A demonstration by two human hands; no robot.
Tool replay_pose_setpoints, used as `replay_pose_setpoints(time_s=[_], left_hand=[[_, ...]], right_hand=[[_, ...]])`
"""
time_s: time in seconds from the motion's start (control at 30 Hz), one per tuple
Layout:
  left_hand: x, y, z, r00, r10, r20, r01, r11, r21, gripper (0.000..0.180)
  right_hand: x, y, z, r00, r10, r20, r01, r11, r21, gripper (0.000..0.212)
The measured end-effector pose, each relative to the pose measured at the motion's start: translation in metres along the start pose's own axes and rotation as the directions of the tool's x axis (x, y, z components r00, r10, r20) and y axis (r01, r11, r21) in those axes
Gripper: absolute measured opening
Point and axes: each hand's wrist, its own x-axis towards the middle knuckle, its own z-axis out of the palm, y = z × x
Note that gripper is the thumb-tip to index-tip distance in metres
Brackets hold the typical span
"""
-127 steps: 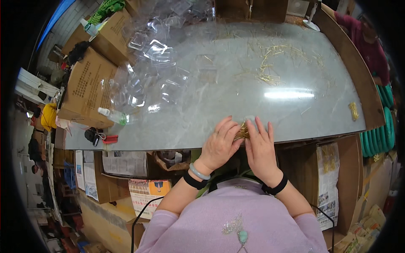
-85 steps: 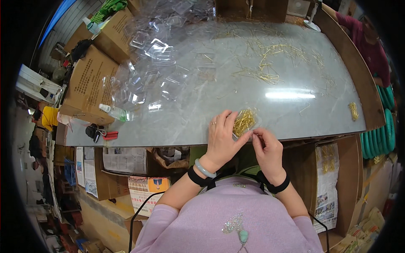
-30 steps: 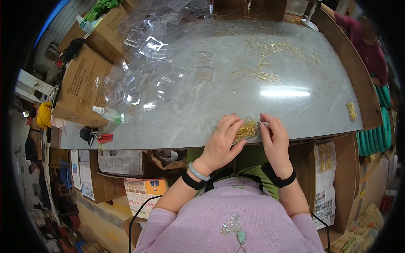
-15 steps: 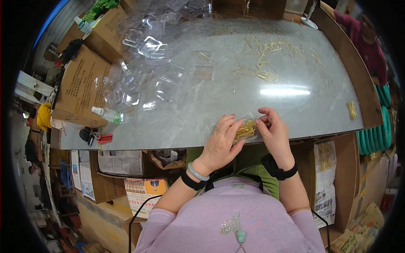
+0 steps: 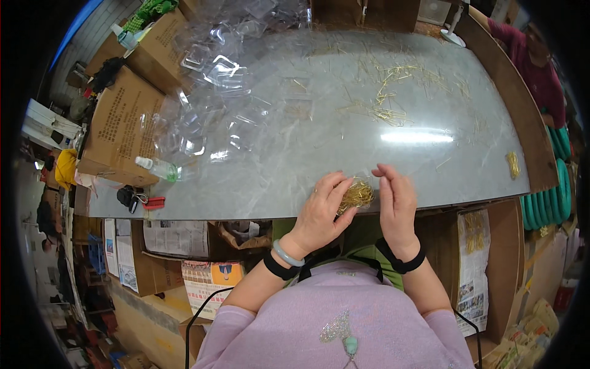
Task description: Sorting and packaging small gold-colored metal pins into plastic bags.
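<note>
At the lower centre of the frame, a left hand (image 5: 316, 212) curls thumb and fingers around the left side of a tangled bundle of thin, gold-coloured metal wires (image 5: 357, 194) at the near edge of a grey, marbled tabletop (image 5: 264, 178). The right hand (image 5: 398, 206) hovers just beside it, fingers together; whether it pinches anything cannot be told. The bundle looks light, springy and apt to snag, best cupped around its middle. Loose gold-coloured wires (image 5: 390, 115) lie scattered at upper right; clear, thin-walled plastic trays (image 5: 228, 75) heap at upper left.
</note>
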Motion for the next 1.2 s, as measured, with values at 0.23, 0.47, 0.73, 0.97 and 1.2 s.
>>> replay_pose_setpoints(time_s=[0.23,0.47,0.73,0.97,1.2], left_hand=[[0.000,0.000,0.000,1.000,0.013,0.001,-0.013,1.000,0.010,0.058],[-0.001,-0.001,-0.001,1.000,-0.002,0.002,0.002,1.000,-0.011,0.058],[-0.001,0.000,-0.001,1.000,-0.020,0.000,0.020,0.999,-0.028,0.059],[-0.001,0.000,-0.001,0.999,-0.036,0.000,0.036,0.999,-0.026,0.061],[-0.004,-0.005,0.000,1.000,-0.011,0.003,0.011,1.000,-0.013,0.057]], right_hand=[[0.009,0.012,0.005,0.991,-0.093,0.100,0.097,0.995,-0.034,0.021],[0.015,0.014,-0.008,0.981,0.118,0.155,-0.145,0.975,0.171,0.020],[0.009,0.015,0.008,0.977,0.212,0.020,-0.209,0.941,0.267,0.018],[0.011,0.008,-0.006,0.980,0.016,0.198,-0.042,0.991,0.128,0.033],[-0.019,-0.009,0.008,0.954,-0.162,0.254,0.217,0.954,-0.207,0.055]])
